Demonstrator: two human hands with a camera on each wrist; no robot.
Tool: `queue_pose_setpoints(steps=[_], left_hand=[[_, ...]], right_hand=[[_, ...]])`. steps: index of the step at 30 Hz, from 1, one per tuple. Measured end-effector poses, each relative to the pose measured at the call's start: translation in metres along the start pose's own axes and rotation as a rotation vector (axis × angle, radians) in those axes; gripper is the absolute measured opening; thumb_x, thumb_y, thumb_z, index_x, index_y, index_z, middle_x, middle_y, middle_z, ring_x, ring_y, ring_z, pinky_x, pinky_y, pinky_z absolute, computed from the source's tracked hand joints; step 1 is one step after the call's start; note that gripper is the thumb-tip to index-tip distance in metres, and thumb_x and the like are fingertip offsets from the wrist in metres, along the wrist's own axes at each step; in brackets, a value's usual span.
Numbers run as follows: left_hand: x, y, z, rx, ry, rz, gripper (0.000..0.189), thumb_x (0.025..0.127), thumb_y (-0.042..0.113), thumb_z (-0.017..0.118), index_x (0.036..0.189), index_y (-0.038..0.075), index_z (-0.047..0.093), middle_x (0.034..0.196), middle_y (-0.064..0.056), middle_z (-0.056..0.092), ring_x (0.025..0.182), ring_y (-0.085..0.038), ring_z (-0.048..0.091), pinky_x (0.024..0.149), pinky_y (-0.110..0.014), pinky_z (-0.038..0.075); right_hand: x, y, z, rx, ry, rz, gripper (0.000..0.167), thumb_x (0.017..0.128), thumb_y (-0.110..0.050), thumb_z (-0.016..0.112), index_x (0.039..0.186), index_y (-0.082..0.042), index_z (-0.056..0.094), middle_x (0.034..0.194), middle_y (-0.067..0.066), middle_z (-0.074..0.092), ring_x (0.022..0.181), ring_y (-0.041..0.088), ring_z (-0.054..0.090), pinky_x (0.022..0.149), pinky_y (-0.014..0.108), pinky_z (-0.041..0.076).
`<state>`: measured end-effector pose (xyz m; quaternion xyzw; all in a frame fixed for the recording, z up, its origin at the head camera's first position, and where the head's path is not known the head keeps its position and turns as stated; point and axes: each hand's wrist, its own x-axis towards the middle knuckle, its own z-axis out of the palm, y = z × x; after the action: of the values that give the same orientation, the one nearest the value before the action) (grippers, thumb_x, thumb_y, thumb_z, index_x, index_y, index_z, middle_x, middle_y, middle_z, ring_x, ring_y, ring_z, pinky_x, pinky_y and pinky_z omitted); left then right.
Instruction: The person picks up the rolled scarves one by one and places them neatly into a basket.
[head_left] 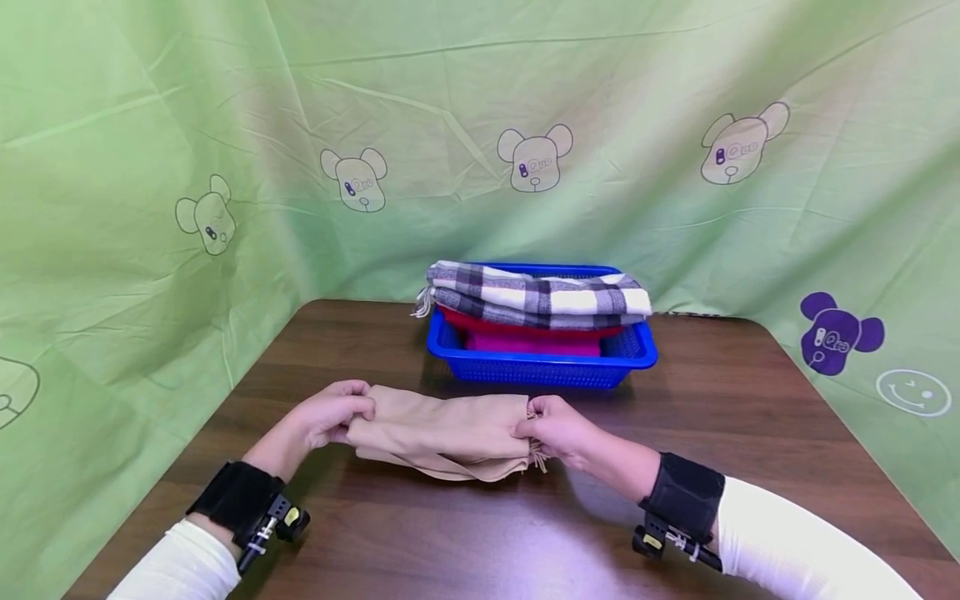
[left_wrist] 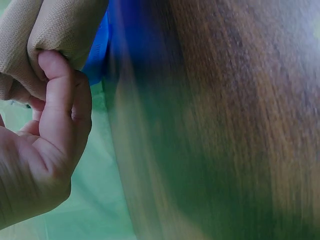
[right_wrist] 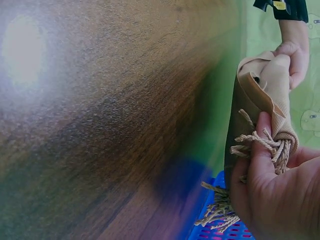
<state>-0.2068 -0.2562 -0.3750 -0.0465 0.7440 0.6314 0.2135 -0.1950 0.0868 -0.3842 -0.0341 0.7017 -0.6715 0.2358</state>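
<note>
A folded beige scarf with twisted fringe at its right end is held level above the brown table, in front of the blue basket. My left hand pinches its left end; in the left wrist view the left hand has fingers tucked into the rolled cloth. At the fringed end, my right hand grips the fabric between thumb and fingers. The right wrist view has the right hand low at the right, with the scarf stretching up towards the other hand.
Behind the scarf stands a blue plastic basket. Stacked in it are a grey-and-white checked scarf, a red cloth and a magenta cloth. A green curtain hangs around the wooden table.
</note>
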Motion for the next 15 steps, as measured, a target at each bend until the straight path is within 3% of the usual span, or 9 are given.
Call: queue_pose_setpoints(steps=[15], left_hand=[[-0.003, 0.004, 0.017, -0.041, -0.007, 0.014, 0.018, 0.070, -0.002, 0.055, 0.079, 0.013, 0.048, 0.076, -0.001, 0.050, 0.060, -0.011, 0.055, 0.051, -0.024, 0.048]], right_hand=[[-0.010, 0.000, -0.014, 0.038, -0.043, -0.008, 0.015, 0.081, 0.007, 0.058, 0.083, -0.002, 0.047, 0.070, 0.006, 0.061, 0.062, 0.013, 0.062, 0.056, 0.026, 0.054]])
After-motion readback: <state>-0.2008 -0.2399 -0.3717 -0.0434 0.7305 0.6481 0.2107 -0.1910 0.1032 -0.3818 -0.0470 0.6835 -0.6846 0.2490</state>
